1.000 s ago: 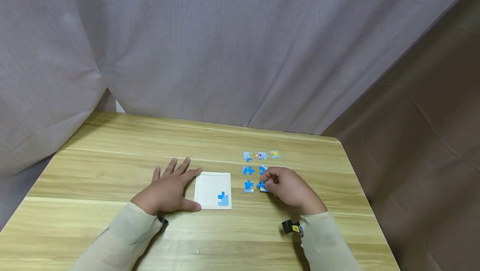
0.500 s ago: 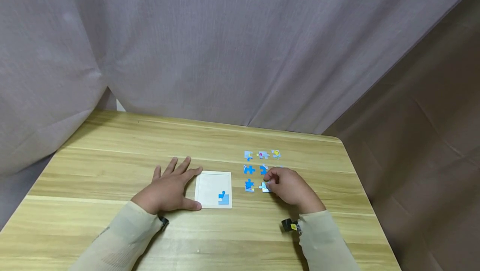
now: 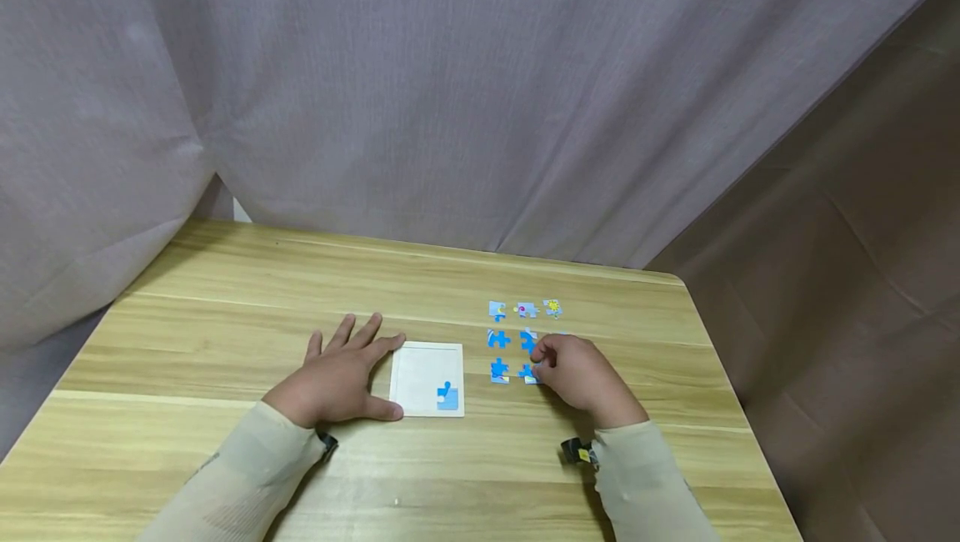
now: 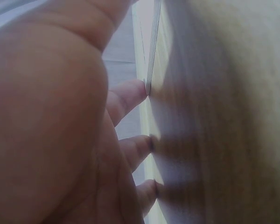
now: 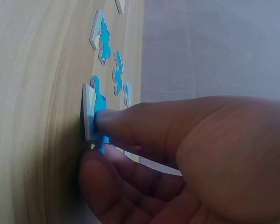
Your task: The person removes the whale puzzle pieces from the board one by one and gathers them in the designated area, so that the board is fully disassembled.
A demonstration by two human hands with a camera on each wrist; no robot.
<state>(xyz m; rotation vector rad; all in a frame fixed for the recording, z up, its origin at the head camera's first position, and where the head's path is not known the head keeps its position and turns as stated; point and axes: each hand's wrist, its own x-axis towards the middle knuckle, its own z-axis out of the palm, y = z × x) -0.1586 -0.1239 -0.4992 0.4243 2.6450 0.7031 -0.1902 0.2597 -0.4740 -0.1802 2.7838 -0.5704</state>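
Observation:
A white square puzzle tray (image 3: pixel 416 375) lies on the table, with one blue puzzle piece (image 3: pixel 448 398) in its near right corner. My left hand (image 3: pixel 337 383) has its fingers spread; thumb and index finger touch the tray's left corners. In the left wrist view, the fingertips (image 4: pixel 140 88) meet the tray's edge and tabletop. To the right, my right hand (image 3: pixel 581 375) pinches a blue puzzle piece with a pale edge (image 5: pixel 89 112). Its thumb lies on the blue face and a curled finger sits at the near end; the hand partly covers this piece.
Several loose puzzle pieces lie in rows beyond and left of my right hand, among them a yellow-flowered piece (image 3: pixel 552 307) and a blue one (image 3: pixel 499 370). The wooden table (image 3: pixel 480 475) ends at a grey curtain (image 3: pixel 420 108) at the back.
The pinched puzzle piece has changed tilt: its face flashed pale half a second ago and shows blue again now. My right hand has shifted slightly; the left hand and tray stay put.

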